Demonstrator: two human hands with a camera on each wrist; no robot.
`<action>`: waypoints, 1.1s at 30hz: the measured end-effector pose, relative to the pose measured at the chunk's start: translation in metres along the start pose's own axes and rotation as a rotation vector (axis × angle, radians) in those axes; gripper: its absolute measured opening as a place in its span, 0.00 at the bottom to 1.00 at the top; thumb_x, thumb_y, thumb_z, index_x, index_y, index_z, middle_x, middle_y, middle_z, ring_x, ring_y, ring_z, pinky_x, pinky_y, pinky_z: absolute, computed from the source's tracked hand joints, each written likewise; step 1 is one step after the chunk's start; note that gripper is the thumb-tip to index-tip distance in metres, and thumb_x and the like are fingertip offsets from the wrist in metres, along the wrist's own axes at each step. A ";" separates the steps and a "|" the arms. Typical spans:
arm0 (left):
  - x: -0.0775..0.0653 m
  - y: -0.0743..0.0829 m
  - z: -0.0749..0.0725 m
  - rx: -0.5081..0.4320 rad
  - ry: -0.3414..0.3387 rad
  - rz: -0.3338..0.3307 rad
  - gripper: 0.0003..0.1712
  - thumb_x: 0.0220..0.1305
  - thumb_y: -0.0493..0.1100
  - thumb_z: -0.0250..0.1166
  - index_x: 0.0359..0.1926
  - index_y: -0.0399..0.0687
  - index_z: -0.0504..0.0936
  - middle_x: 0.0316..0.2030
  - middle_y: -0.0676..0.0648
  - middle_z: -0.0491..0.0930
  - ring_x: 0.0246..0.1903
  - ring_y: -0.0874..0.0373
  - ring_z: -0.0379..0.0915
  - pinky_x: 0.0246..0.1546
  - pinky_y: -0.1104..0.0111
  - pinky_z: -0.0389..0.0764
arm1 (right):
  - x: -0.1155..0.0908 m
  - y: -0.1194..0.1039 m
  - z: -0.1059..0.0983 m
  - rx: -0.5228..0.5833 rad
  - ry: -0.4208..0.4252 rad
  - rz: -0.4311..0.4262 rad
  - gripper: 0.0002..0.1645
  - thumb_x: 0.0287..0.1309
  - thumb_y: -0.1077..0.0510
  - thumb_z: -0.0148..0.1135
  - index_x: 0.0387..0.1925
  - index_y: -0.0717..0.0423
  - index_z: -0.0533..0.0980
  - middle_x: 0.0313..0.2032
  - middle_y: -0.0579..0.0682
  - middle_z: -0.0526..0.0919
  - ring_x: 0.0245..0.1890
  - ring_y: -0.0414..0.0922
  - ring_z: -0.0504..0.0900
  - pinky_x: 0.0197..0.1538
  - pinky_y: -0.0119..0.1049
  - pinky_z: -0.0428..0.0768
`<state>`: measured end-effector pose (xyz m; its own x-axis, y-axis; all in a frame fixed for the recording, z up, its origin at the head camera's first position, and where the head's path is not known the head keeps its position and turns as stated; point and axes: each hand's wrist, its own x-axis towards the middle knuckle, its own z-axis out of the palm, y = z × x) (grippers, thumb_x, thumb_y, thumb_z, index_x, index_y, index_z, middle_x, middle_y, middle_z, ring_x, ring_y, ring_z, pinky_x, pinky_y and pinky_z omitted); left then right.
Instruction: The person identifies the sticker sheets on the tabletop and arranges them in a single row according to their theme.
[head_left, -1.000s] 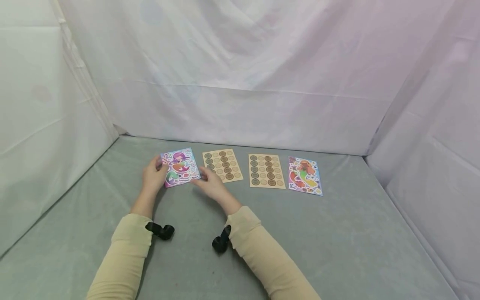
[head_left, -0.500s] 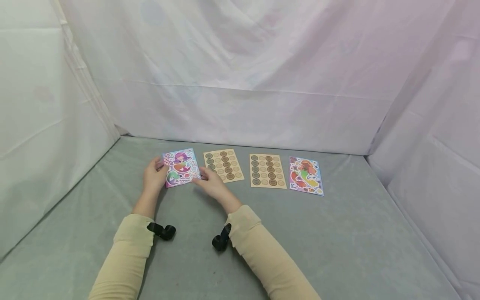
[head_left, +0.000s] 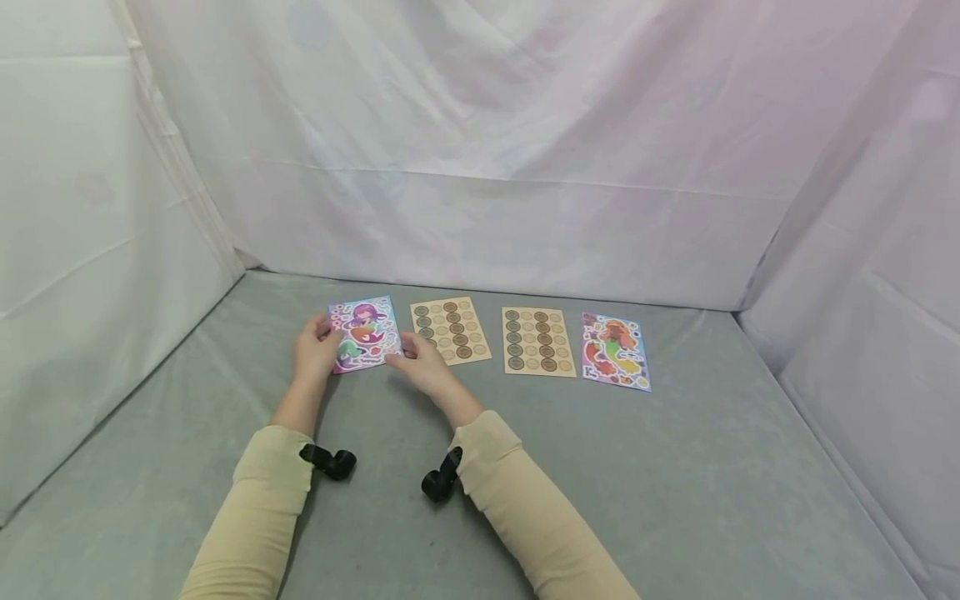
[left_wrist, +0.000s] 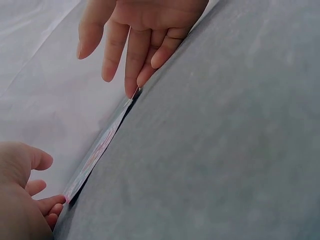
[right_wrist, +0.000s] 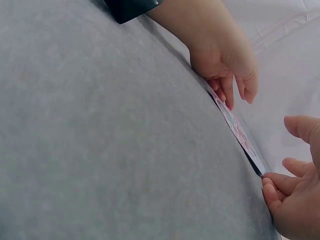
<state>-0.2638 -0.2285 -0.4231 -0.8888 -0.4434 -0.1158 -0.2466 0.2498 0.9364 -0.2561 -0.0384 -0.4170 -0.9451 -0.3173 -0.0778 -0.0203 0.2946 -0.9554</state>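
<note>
Head view high, wrist views low

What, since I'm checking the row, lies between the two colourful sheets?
The head view shows the left tan sheet and right tan sheet there, plus the right hand.

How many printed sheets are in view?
4, left to right: a pink mermaid sheet between the left hand and right hand, a first beige sheet, a second beige sheet, a colourful sheet. Others underneath could be hidden.

White fabric drapes enclose the grey tabletop on three sides.
</note>
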 end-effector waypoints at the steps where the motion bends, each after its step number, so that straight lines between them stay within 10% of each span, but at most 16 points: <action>1: 0.000 0.000 0.001 -0.009 0.002 -0.002 0.32 0.71 0.42 0.51 0.73 0.45 0.54 0.68 0.40 0.60 0.66 0.47 0.57 0.64 0.57 0.60 | 0.000 0.000 0.000 0.006 0.004 -0.001 0.32 0.62 0.54 0.61 0.66 0.58 0.65 0.61 0.55 0.72 0.61 0.50 0.69 0.61 0.42 0.70; 33: -0.003 0.002 0.002 -0.324 0.124 0.078 0.31 0.68 0.32 0.55 0.70 0.47 0.62 0.63 0.46 0.69 0.57 0.52 0.67 0.56 0.68 0.71 | -0.001 -0.002 0.002 0.190 0.116 0.029 0.27 0.59 0.62 0.64 0.60 0.63 0.71 0.46 0.53 0.81 0.42 0.43 0.81 0.43 0.32 0.80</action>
<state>-0.2623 -0.2251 -0.4218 -0.8414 -0.5402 -0.0174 -0.0267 0.0095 0.9996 -0.2545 -0.0405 -0.4152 -0.9758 -0.2021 -0.0832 0.0588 0.1240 -0.9905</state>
